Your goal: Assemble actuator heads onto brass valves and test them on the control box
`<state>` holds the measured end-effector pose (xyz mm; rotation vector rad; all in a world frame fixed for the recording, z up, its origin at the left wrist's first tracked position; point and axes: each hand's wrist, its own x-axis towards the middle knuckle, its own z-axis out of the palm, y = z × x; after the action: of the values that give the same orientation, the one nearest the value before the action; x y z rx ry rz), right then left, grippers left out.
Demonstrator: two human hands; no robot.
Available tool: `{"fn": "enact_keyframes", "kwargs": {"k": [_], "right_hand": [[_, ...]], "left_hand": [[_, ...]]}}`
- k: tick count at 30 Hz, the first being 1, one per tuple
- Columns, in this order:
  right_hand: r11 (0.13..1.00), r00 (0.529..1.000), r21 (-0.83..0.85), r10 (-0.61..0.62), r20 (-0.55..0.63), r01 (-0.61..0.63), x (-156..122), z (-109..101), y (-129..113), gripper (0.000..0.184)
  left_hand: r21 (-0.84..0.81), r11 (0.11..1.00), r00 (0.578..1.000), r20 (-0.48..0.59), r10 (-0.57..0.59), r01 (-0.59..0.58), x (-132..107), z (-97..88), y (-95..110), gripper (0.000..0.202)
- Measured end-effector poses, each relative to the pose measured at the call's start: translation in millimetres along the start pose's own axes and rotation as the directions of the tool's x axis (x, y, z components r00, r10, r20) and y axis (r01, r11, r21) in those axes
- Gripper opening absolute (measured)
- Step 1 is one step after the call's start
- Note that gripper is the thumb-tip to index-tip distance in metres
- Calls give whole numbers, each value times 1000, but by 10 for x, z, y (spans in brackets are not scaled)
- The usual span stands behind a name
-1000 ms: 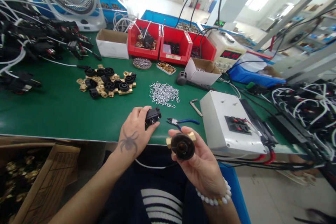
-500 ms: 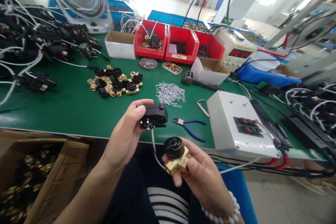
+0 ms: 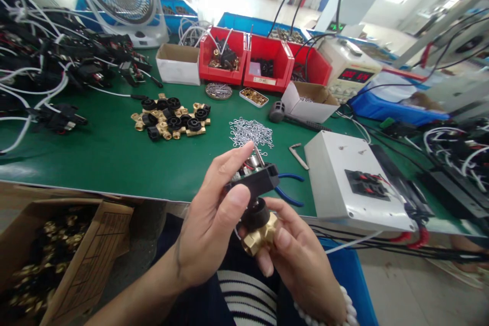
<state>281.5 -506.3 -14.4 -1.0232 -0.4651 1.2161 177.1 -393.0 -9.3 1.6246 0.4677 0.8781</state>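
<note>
My left hand [image 3: 214, 219] is closed on a black actuator housing [image 3: 260, 181], whose upper side shows a small motor and circuit parts. In my right hand [image 3: 298, 254] is a brass valve [image 3: 260, 237] with a round black cap [image 3: 256, 214] on top. The housing sits right above the cap; whether they are joined I cannot tell. Behind my left fingers lies a pile of small metal clips [image 3: 250, 131]. Blue-handled pliers [image 3: 290, 196] are partly hidden behind the housing.
Several brass valves [image 3: 171, 117] with black caps lie on the green table [image 3: 107, 163]. Red bins [image 3: 267, 66], a hammer [image 3: 278, 112], a hex key [image 3: 298, 157] and a grey box [image 3: 344, 178] stand or lie around. Wired assemblies [image 3: 76, 61] crowd the left; a carton [image 3: 87, 265] is below.
My left hand has moved right and tilted the black housing, bringing it over the valve's cap. My right hand still holds the valve in nearly the same place.
</note>
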Motion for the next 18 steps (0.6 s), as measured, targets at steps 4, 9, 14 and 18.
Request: {"fn": "enact_keyframes", "kwargs": {"k": [4,9,14,18], "right_hand": [[996,994,-23,-89,-68,88,7,67,12,35],[976,972,-144,-182,-148,161,54,111,55,35],[989,973,-111,-116,-198,95,102,32,-8,38],[984,962,-152,-127,-241,92,112,-23,-41,41]], "left_hand": [[144,986,996,0,88,-87,11,10,37,45],[255,955,989,54,140,-149,43,-6,-22,45],[410,892,976,175,129,-192,6,-83,-107,75],[576,774,964,191,186,-263,-48,-87,-108,93]]}}
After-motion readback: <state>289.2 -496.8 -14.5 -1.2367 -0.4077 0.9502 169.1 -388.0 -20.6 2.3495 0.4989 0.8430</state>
